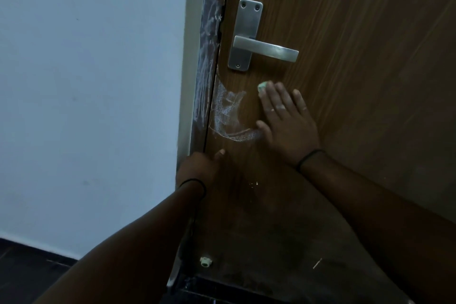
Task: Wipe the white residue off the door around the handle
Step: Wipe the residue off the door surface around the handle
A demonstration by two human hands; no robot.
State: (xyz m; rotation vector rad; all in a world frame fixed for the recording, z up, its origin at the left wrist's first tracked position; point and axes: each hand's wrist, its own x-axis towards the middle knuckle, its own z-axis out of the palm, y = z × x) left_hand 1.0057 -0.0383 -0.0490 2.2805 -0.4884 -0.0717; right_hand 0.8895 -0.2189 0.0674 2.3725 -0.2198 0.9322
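A brown wooden door (345,32) carries a silver lever handle (265,48) on a metal plate. White residue (228,111) is smeared on the door below the handle, with more streaks on the dark door frame (206,61) to the left. My right hand (286,118) lies flat on the door just right of the smear, pressing a small green cloth (262,86) whose edge shows at the fingertips. My left hand (199,168) rests against the door edge below the smear, fingers curled, holding nothing that I can see.
A pale wall (86,81) fills the left side. Dark floor (29,269) shows at the bottom left. A small white stopper (205,261) sits low on the door, with a few white specks (254,184) above it.
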